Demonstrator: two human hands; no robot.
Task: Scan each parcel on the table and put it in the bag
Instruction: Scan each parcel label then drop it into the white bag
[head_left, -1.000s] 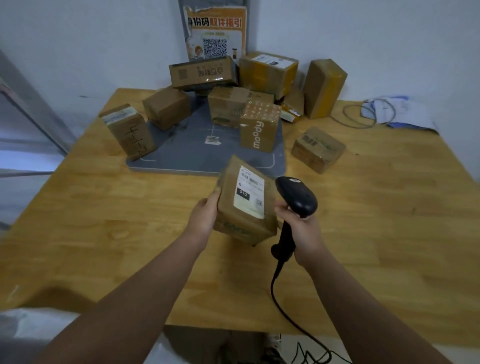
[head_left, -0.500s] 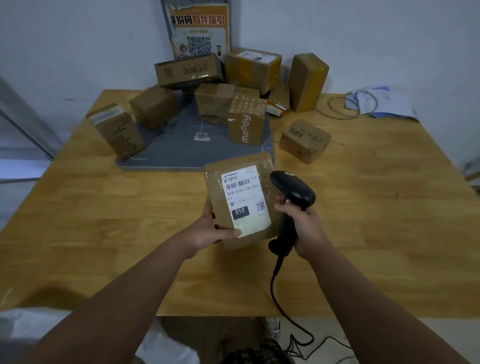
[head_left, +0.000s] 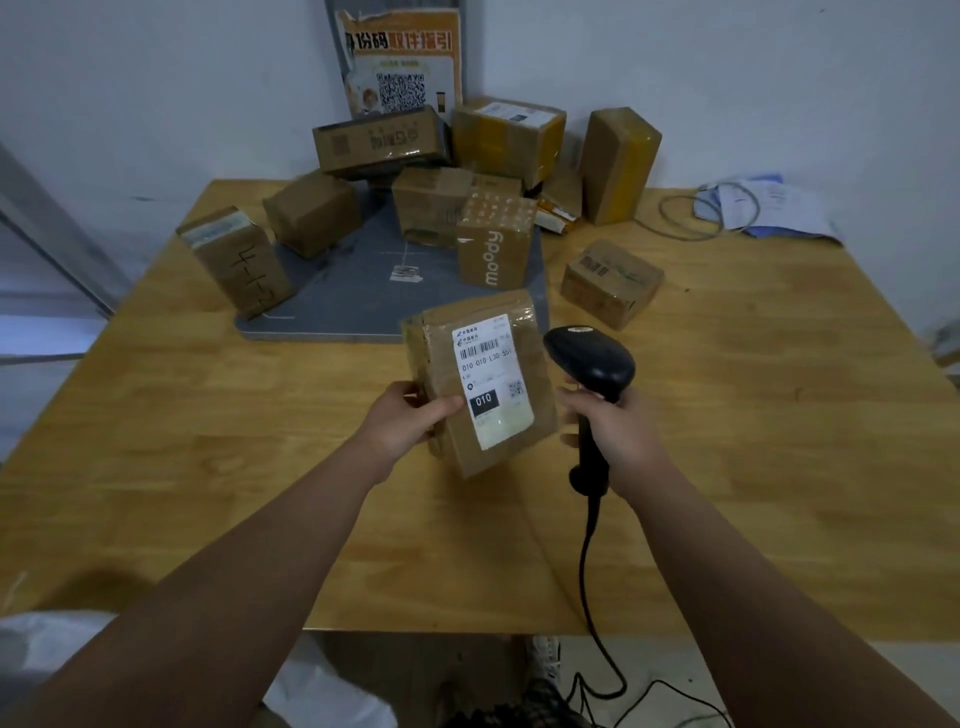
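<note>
Head view: left hand (head_left: 410, 421) grasps a brown cardboard parcel (head_left: 480, 382) by its left edge, thumb across the front face, holding it lifted above the middle of the desk (head_left: 779, 441), tilted, its white shipping label (head_left: 491, 387) facing up toward the camera; barcode and a black "010" block legible on the label. Right hand (head_left: 615, 431) is clenched round the handle of a black barcode scanner (head_left: 592, 364), scanner head just beside the parcel's right edge; its black cable (head_left: 592, 587) drops over the near edge of the desk. A grey mat (head_left: 353, 291) lies toward the far edge, left of centre. Other parcels stand on and around it: one marked "moody" (head_left: 496, 244) at the mat's right side, one with handwriting (head_left: 236, 260) at its left corner, a small one (head_left: 610, 283) off the mat to the right, several stacked at the far edge under a wall poster (head_left: 400, 67) bearing a QR code. Loose papers (head_left: 774, 205) and a grey cable loop (head_left: 701, 213) lie at the far right corner
</note>
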